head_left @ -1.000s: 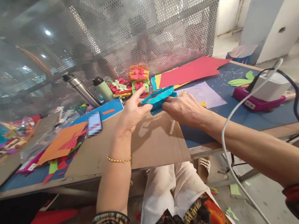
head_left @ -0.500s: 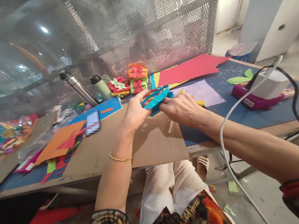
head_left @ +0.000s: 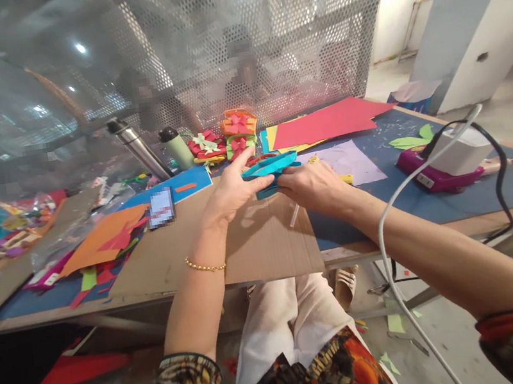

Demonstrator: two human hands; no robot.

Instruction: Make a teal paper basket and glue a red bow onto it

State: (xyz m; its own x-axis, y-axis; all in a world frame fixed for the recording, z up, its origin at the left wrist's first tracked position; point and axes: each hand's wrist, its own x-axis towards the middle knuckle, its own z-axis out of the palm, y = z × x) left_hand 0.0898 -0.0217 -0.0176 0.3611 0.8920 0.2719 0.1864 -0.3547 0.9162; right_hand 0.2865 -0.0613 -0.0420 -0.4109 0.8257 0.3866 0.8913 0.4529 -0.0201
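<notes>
Between my two hands, above the brown cardboard [head_left: 264, 242], is a blue foam-sheet piece [head_left: 274, 163] folded into a small box-like shape. My left hand [head_left: 231, 189] grips its left side, thumb along the near edge and fingers behind. The bent fingers of my right hand [head_left: 311, 186] pinch its lower right side. Something orange-red shows behind the blue piece, mostly hidden. A thin clear stick [head_left: 294, 215] lies on the cardboard under my right hand. Beyond my hands are small orange and green foam baskets [head_left: 240, 133] with red bows, stacked.
A steel flask [head_left: 138, 147] and a green bottle [head_left: 176, 147] stand at the back. Red sheets [head_left: 328, 121] and a lilac sheet [head_left: 353, 160] lie to the right. A white cable [head_left: 387, 262] crosses before my right forearm from a purple power strip [head_left: 433, 173]. A phone [head_left: 160, 207] lies left.
The blue piece has tilted flatter between my hands, and my left index finger has lifted. My right hand stays on its lower right side. The view has shifted slightly.
</notes>
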